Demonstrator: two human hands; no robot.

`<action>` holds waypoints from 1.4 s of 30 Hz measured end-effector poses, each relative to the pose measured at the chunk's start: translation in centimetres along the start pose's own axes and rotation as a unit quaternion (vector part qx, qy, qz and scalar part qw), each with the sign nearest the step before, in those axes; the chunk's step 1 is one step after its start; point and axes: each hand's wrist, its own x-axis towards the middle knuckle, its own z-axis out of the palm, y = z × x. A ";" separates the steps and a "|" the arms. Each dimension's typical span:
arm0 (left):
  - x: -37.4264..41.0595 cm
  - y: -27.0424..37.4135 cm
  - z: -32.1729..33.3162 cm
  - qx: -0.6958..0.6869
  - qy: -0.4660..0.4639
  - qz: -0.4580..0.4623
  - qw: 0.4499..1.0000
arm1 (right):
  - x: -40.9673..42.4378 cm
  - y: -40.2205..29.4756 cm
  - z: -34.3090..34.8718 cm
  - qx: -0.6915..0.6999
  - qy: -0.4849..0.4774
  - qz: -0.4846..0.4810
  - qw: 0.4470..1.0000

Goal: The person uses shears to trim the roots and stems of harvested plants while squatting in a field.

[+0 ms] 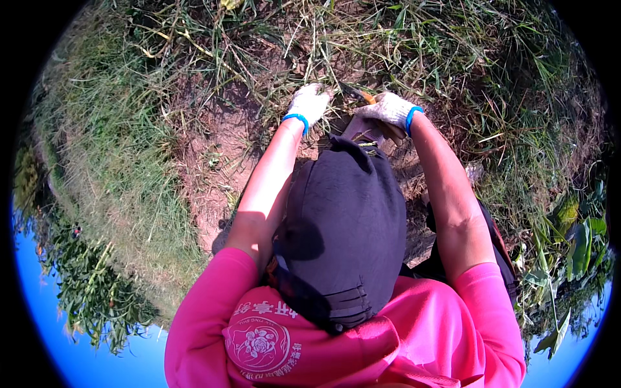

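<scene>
My left hand (pixel 310 103), in a white knit glove with a blue cuff, is low over the soil with its fingers curled in at a few thin grass stems (pixel 335 107). A short gap to the right, my right hand (pixel 388 110) wears a matching glove and grips a hand tool (pixel 365 96). An orange part and a dark end of this tool show, pointing up and left toward the left hand's fingertips. Its exact kind is hard to make out. Dark cloth (pixel 347 213), probably over a bent knee, rises between my forearms.
Cut or pulled grass (pixel 233 58) lies tangled across the ground ahead. Bare reddish soil (pixel 218 160) shows left of my arms. Dense standing grass (pixel 116 145) covers the left side; broad-leaved plants (pixel 580 247) grow at the far right. A leafy bush (pixel 92 286) stands at lower left.
</scene>
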 end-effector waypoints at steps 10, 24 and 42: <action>-3.2 3.0 0.2 0.265 0.129 0.134 0.946 | -5.9 -0.6 -1.8 0.265 -0.064 -0.017 0.962; -0.7 5.0 -2.5 0.179 -0.057 -0.020 0.982 | -3.7 -2.7 -3.2 -0.064 -0.042 0.025 0.997; 0.2 1.5 0.8 -0.294 0.004 -0.051 0.955 | -3.0 -3.0 -2.1 -0.148 -0.043 0.010 0.988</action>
